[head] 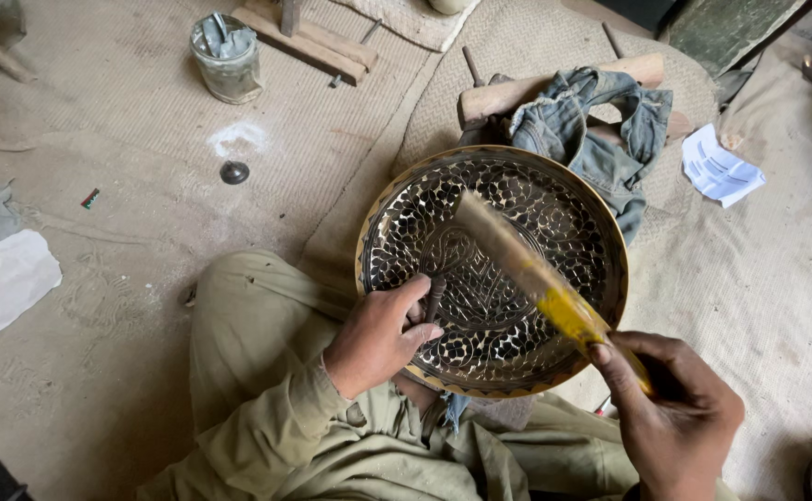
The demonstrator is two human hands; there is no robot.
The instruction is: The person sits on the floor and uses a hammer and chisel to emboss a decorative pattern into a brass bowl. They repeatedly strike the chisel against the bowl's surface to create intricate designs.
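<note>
Round metal tray [554, 223] sits centre-right of the frame, propped on the person's lap and tilted toward the camera; nearly the whole face already carries a dense leaf or scale pattern, shiny dark cells with pale outlines, plus a central medallion, so the patterning looks mostly done (what is left I can't tell). Rim is a brass-coloured band with small zigzag marks. Left hand [378, 339], lower centre, fingers clenched around a short dark punch [434, 295] stood upright on the tray's lower left part. Right hand [675, 417], lower right, fingers wrapped around the handle of a long wooden mallet [527, 269], yellow tape near the grip, pale worn head blurred over the tray's middle. Olive cloth sleeves and trousers, coarse and creased. Floor is dusty woven matting. Upper left: grimy jar [227, 57] stuffed with tools, white powder smudge and a small dark metal dome [233, 172] below it. Upper right: crumpled denim rag [601, 130] over a wooden block, white paper scrap [721, 167] beside it
</note>
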